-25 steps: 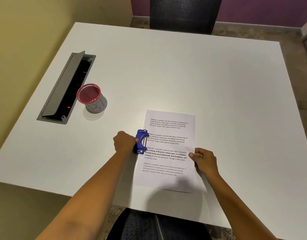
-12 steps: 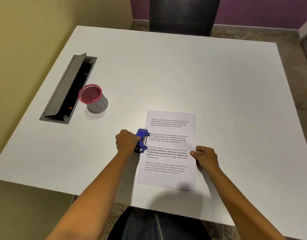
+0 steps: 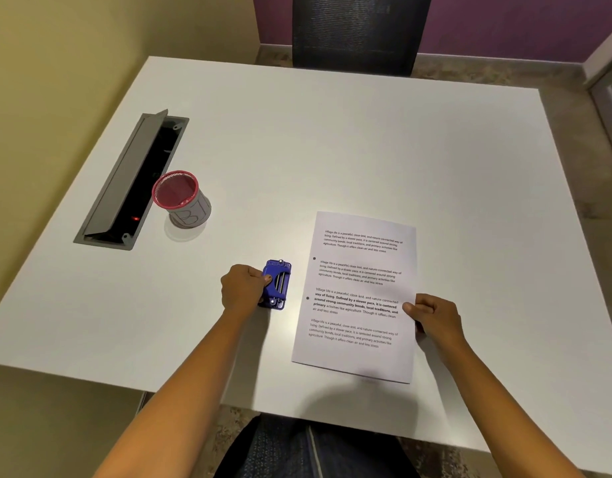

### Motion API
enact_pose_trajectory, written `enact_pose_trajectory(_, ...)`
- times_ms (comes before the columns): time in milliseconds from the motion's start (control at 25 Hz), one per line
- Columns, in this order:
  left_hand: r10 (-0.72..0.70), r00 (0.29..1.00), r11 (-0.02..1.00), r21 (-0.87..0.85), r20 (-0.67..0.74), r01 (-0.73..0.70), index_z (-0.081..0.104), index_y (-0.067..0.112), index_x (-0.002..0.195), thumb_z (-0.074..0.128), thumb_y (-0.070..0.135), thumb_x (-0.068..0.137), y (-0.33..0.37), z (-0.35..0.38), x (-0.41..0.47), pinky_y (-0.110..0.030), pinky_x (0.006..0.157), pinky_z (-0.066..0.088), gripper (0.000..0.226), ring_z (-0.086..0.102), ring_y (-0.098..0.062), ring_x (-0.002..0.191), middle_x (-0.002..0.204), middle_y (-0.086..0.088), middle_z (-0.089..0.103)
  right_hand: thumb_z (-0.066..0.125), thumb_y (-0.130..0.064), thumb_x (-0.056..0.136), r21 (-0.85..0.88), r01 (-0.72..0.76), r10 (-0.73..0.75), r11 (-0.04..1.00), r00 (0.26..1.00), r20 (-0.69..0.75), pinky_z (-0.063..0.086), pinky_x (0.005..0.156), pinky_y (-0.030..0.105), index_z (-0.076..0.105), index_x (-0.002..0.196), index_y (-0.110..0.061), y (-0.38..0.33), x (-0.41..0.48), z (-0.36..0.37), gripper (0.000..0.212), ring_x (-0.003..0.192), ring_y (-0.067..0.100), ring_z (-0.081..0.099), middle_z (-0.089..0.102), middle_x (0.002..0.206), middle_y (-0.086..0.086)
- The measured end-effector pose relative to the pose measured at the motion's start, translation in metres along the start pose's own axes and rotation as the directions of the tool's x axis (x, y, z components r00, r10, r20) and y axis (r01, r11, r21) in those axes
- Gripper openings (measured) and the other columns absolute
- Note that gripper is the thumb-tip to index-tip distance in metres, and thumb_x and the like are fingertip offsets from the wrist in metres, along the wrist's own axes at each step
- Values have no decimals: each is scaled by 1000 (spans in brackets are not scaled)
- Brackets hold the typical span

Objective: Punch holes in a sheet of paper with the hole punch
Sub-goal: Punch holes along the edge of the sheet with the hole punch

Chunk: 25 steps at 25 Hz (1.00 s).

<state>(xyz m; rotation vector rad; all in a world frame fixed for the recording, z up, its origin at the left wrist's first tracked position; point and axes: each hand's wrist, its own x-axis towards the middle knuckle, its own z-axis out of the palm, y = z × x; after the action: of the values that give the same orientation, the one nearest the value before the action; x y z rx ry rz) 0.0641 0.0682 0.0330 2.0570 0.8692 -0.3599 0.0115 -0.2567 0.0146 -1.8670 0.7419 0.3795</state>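
A printed sheet of paper (image 3: 361, 294) lies on the white table (image 3: 332, 150), with two small dark holes along its left margin. The blue hole punch (image 3: 277, 283) stands on the table just left of the sheet, apart from its edge. My left hand (image 3: 243, 287) grips the punch from its left side, thumb on top. My right hand (image 3: 434, 319) pinches the sheet's right edge, thumb over the paper.
A red-rimmed mesh pen cup (image 3: 182, 200) stands at the left, beside an open grey cable hatch (image 3: 132, 181) set into the table. A dark mesh chair (image 3: 359, 32) stands behind the far edge. A yellow wall runs along the left.
The punch was over the sheet's left edge; my left hand has drawn it off to the left, baring two holes. My right hand kept hold of the right edge.
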Motion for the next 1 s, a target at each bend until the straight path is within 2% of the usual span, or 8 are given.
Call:
enact_pose_trajectory(160,185,978,980,-57,-94,-191,67,5,103,66,13,88,7,0,-20,-19,72,46,17,66,-19,90,100,-9,69,73,-9,82,96,69,-65,993,997,-38,44,58,27,62,63,-14,-2,-7,-12,22,51,17,49,57,48,-9)
enact_pose_trajectory(280,283,958,943,-200,55,-267,72,20,87,68,19,87,15,2,-43,-1,52,42,4,65,9,65,81,6,70,72,-10,83,197,96,-88,976,995,-51,55,75,42,72,85,-9,-5,-13,-17,2,69,26,63,74,78,11)
enact_pose_trajectory(400,234,920,955,-250,314,-158,72,31,67,78,29,78,21,5,-57,-6,50,42,13,61,3,55,63,14,68,72,-10,83,252,119,-110,960,993,-52,55,80,46,74,90,-13,-11,-19,-19,8,75,27,65,75,90,20)
enact_pose_trajectory(520,233,907,961,-224,351,-161,65,29,52,81,30,76,25,9,-57,-15,48,35,28,46,3,40,44,17,55,71,-10,83,276,145,-133,950,989,-61,54,77,45,74,88,-15,-20,-27,-20,8,74,26,63,74,90,21)
enact_pose_trajectory(640,235,918,948,-284,320,-143,64,23,53,79,34,77,29,7,-55,-24,53,32,30,42,-4,40,46,13,53,70,-9,83,280,167,-153,945,986,-73,53,76,42,75,90,-16,-28,-35,-22,11,73,26,62,73,89,22)
enact_pose_trajectory(760,231,917,930,-350,324,-111,75,15,68,73,38,82,30,4,-57,-33,63,36,28,45,-20,57,61,1,58,70,-7,84,273,201,-185,941,979,-83,55,78,43,75,91,-16,-36,-42,-26,13,74,27,64,74,87,20)
enact_pose_trajectory(880,229,917,909,-409,327,-81,78,14,78,74,35,82,32,-1,-62,-39,67,39,22,57,-23,67,75,-3,70,69,-7,84,259,226,-207,939,973,-101,55,78,43,75,89,-17,-41,-47,-30,13,72,25,65,76,83,12)
enact_pose_trajectory(1000,177,931,896,-445,319,-17,76,15,74,80,36,75,35,-5,-62,-38,68,40,21,63,-19,61,73,-1,76,69,-6,84,257,241,-219,936,969,-113,55,77,43,75,89,-17,-45,-51,-33,13,73,25,63,74,85,17)
